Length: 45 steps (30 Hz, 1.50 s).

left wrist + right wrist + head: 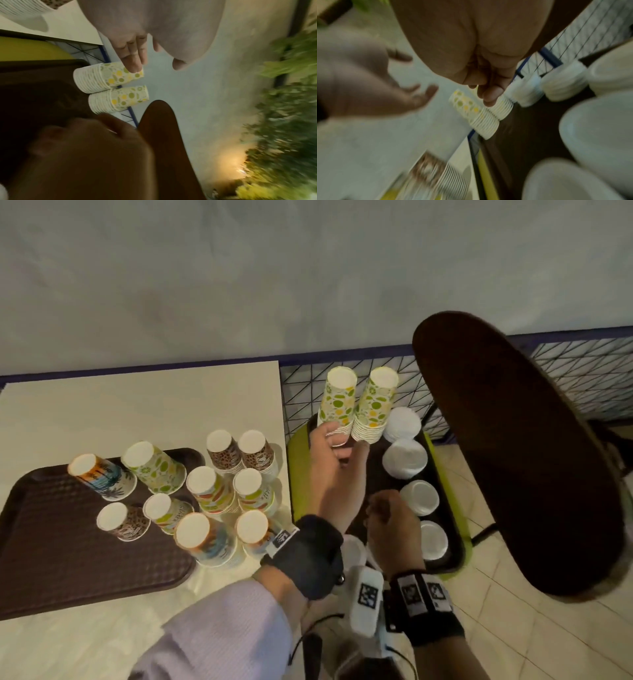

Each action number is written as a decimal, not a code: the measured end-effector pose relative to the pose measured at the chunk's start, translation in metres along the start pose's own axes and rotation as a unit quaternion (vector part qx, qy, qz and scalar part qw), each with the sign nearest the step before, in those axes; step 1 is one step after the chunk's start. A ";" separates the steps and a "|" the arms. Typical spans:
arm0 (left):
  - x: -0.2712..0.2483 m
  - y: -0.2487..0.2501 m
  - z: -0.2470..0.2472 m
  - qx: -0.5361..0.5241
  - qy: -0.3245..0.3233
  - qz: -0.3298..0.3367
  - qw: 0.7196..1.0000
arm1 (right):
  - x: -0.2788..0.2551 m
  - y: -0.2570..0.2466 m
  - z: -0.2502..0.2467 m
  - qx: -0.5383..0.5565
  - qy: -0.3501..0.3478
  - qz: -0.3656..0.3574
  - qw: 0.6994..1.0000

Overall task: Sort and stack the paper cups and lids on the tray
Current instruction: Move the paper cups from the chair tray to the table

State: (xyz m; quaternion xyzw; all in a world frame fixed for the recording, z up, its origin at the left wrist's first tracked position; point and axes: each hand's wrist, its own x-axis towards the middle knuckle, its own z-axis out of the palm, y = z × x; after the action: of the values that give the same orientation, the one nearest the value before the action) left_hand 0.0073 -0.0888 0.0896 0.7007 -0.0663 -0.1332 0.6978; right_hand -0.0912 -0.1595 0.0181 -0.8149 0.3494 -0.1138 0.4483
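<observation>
- Lime- and lemon-printed paper cups stand in two upside-down stacks, the left citrus stack [337,402] and the right citrus stack [373,405], side by side and touching at the far end of a dark brown tray [452,529] that lies on a yellow-green chair seat [297,467].
- The left hand [330,460] reaches toward the left citrus stack with fingers relaxed and spread; in the left wrist view its fingertips [135,67] overlap the stack's top end, and contact cannot be confirmed.
- The right hand [390,518] hovers over the same tray with its fingers curled in; nothing shows in its grip.
- White lids sit in low piles along the tray's right side, among them a far lid pile [402,419] just beside the right citrus stack and a near lid pile [433,539].
- Beyond the chair, on a pale table [137,405], a second brown tray [51,542] carries more inverted cups, with other patterned stacks [212,491] just off its right edge.
- A dark chair back [513,457] rises at right.
</observation>
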 end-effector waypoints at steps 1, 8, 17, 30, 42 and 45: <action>0.012 -0.010 0.006 0.012 0.013 -0.009 1.000 | 0.012 -0.001 -0.011 0.007 0.020 0.011 1.000; 0.064 -0.073 0.022 0.103 0.077 -0.033 0.991 | 0.115 -0.017 -0.050 0.050 0.090 -0.011 0.995; 0.117 -0.105 0.036 0.172 0.119 -0.060 0.976 | 0.208 -0.015 -0.007 0.009 0.019 -0.062 0.998; 0.166 -0.141 0.038 0.169 0.068 -0.012 0.983 | 0.246 0.014 0.009 -0.010 -0.002 -0.082 0.997; 0.151 -0.154 0.036 0.205 0.103 -0.028 0.973 | 0.221 0.043 0.016 0.044 -0.043 -0.060 0.996; 0.157 -0.148 0.038 0.198 0.071 -0.024 0.977 | 0.222 0.047 0.013 0.061 -0.061 -0.063 0.994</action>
State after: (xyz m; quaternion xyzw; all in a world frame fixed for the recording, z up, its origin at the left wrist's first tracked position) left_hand 0.1334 -0.1662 -0.0719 0.8342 -0.0250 -0.0838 0.5445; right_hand 0.0555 -0.3164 -0.0554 -0.8118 0.2616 -0.1130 0.5098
